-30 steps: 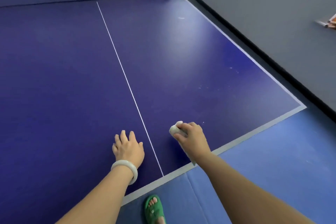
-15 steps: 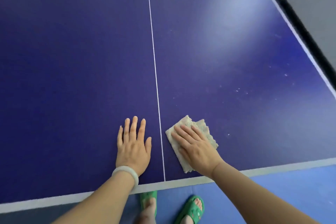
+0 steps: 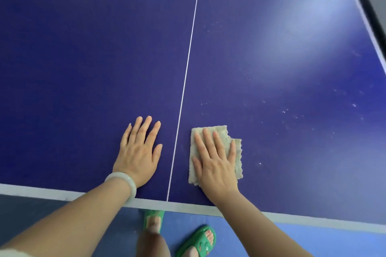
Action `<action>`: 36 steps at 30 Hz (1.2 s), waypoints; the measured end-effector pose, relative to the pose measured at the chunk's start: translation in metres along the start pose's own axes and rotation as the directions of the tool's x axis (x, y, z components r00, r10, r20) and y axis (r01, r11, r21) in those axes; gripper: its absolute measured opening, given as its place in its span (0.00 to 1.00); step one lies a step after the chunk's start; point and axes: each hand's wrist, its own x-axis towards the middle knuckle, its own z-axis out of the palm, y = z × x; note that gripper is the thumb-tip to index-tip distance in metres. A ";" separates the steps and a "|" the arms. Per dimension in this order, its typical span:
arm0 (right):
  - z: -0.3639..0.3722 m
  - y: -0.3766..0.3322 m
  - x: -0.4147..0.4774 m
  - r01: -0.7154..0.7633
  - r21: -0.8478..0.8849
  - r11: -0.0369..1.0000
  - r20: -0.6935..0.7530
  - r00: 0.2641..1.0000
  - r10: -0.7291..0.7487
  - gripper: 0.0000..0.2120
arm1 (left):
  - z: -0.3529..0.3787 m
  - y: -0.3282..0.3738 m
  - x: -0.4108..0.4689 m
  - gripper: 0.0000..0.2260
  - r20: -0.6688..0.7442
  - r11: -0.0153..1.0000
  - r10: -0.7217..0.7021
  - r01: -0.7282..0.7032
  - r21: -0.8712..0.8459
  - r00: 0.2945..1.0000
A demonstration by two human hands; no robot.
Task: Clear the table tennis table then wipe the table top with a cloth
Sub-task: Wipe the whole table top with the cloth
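Observation:
The dark blue table tennis table fills the view, with a thin white centre line running away from me. A beige cloth lies spread flat just right of that line, near the table's white front edge. My right hand presses flat on the cloth with straight fingers. My left hand, a pale bangle on its wrist, rests flat on the bare table top just left of the line. White specks and smudges dot the right half of the table.
The table's front edge runs across the bottom and its right edge slants down the upper right corner. My feet in green sandals stand on the blue floor below the front edge.
My right hand went from gripping the bunched cloth to pressing it spread flat on the table. My view dropped from the net toward the near end. My left hand stays flat.

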 end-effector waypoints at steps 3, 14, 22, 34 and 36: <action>0.008 -0.024 -0.017 0.119 -0.008 0.993 0.025 0.993 -0.118 0.28 | 0.001 0.000 0.000 0.27 0.000 1.000 -0.008 0.008 0.010 1.000; -0.002 -0.019 0.064 -0.065 -0.022 0.998 0.044 0.997 0.066 0.29 | 0.000 0.000 -0.001 0.25 0.009 1.000 -0.011 0.011 -0.004 1.000; 0.005 -0.043 0.048 0.021 -0.084 0.996 0.015 1.000 -0.020 0.28 | 0.000 0.000 -0.001 0.27 0.013 1.000 -0.009 0.010 -0.021 1.000; 0.020 -0.049 -0.021 0.118 -0.027 0.993 0.005 0.993 -0.118 0.29 | 0.001 -0.002 -0.003 0.25 -0.002 0.999 -0.004 0.004 -0.043 1.000; 0.014 -0.038 0.004 0.103 -0.081 0.991 0.009 0.995 -0.103 0.29 | 0.001 -0.002 -0.003 0.25 -0.005 0.999 -0.008 0.008 -0.046 1.000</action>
